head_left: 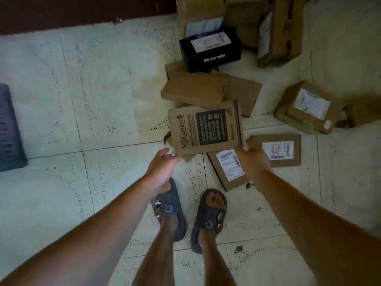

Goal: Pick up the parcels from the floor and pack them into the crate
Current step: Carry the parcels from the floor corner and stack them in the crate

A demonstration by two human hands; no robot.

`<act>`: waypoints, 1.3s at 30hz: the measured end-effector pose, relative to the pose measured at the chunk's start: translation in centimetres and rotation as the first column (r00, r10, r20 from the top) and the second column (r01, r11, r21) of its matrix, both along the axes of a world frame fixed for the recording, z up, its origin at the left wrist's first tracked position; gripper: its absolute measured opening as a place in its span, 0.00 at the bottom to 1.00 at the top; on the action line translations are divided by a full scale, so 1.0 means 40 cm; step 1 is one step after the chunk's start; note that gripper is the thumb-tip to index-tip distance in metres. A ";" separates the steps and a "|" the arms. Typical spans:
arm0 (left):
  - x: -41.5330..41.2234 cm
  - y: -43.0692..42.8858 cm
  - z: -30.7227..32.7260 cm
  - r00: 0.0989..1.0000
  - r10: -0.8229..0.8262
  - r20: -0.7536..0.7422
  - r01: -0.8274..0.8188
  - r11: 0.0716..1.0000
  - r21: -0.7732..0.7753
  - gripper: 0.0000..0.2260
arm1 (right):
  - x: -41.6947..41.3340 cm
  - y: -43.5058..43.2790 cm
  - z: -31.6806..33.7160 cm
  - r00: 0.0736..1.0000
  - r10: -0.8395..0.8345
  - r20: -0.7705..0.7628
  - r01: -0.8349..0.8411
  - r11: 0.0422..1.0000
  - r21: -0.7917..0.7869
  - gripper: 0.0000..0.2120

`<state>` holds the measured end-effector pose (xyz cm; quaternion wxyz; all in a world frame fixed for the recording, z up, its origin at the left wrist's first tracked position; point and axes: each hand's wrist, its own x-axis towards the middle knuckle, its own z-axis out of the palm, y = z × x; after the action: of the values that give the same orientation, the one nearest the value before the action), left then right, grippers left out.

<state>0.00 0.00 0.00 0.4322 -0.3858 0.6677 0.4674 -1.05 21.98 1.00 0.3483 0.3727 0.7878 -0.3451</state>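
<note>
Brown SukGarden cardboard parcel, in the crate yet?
Out. The brown SukGarden cardboard parcel is at the floor pile between left hand and right hand; grey slatted crate stands apart, far left.
</note>
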 end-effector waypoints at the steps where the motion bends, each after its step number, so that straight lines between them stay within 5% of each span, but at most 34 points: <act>1: -0.005 0.009 -0.048 0.999 0.041 -0.010 -0.041 0.999 0.003 0.27 | -0.002 0.003 -0.046 0.999 -0.031 -0.018 0.031 0.999 0.017 0.17; 6: -0.021 0.028 -0.231 0.997 0.042 -0.066 -0.039 0.998 0.045 0.24 | -0.013 0.021 -0.213 0.975 -0.223 -0.008 0.223 0.975 -0.027 0.23; 10: -0.018 0.040 -0.240 0.988 0.119 -0.101 -0.114 0.992 0.053 0.16 | -0.002 0.017 -0.233 0.960 -0.277 -0.032 0.273 0.957 -0.096 0.05; 13: 0.009 0.027 -0.174 0.988 0.125 -0.086 -0.122 0.992 0.046 0.08 | 0.033 0.012 -0.165 0.962 -0.271 -0.033 0.268 0.960 -0.079 0.03; 22: 0.123 -0.081 0.266 0.974 0.181 -0.134 -0.171 0.982 0.083 0.12 | 0.160 -0.010 0.282 0.932 -0.335 -0.138 0.311 0.935 -0.168 0.11; 30: 0.207 -0.172 0.816 0.915 0.273 -0.297 -0.267 0.962 0.061 0.16 | 0.164 -0.075 0.793 0.950 -0.207 -0.235 0.131 0.944 -0.301 0.13; 39: 0.488 -0.359 1.229 0.666 0.583 -0.465 -0.606 0.787 0.118 0.12 | 0.198 -0.328 1.142 0.938 0.013 -0.347 -0.148 0.919 -0.366 0.08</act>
<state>19.53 -14.38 49.15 0.0687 -0.4645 0.6010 0.6468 6.88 8.87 46.67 0.2887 0.1988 0.7671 -0.5374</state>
